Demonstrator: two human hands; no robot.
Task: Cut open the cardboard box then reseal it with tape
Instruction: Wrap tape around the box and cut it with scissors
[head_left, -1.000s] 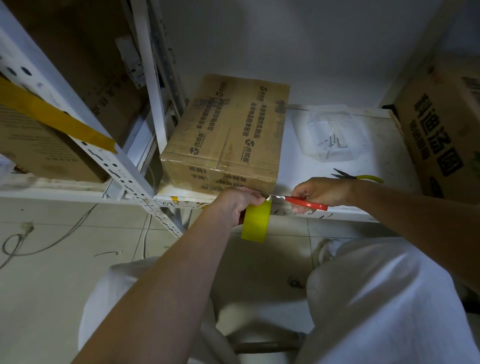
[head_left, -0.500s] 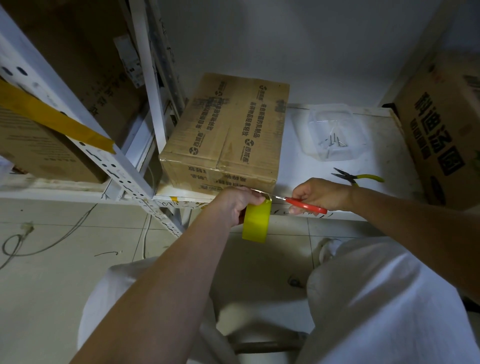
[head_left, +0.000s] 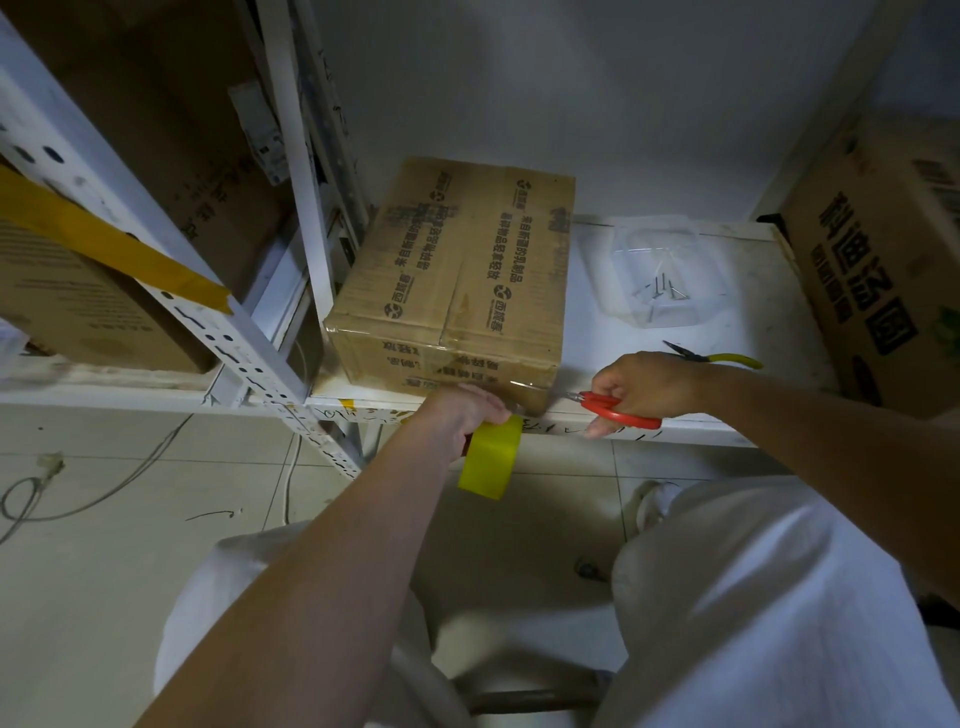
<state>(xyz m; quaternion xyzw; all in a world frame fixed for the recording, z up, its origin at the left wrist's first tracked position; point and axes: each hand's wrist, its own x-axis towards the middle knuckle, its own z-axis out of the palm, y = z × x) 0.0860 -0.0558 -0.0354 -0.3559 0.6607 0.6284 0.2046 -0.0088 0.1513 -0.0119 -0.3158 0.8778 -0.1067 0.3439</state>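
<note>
A brown cardboard box (head_left: 457, 270) with printed characters and clear tape over its top seam sits on the white shelf (head_left: 727, 332). My left hand (head_left: 460, 413) grips a yellow tape roll (head_left: 491, 457) just below the box's near bottom edge. A clear strip of tape runs from the roll up to the box front. My right hand (head_left: 644, 384) holds red-handled scissors (head_left: 613, 408), their blades pointing left at the box's near right corner. The blade tips are hard to make out against the tape.
A clear plastic tray (head_left: 654, 270) with a few nails sits behind my right hand. Yellow-handled pliers (head_left: 722, 357) lie beside it. A large printed carton (head_left: 883, 260) stands at the right. White rack posts (head_left: 171, 291) and more boxes are at the left; cables lie on the tiled floor.
My right hand and the scissors shifted right and slightly back from the tape roll. My left hand stayed put with the roll at the box's edge.
</note>
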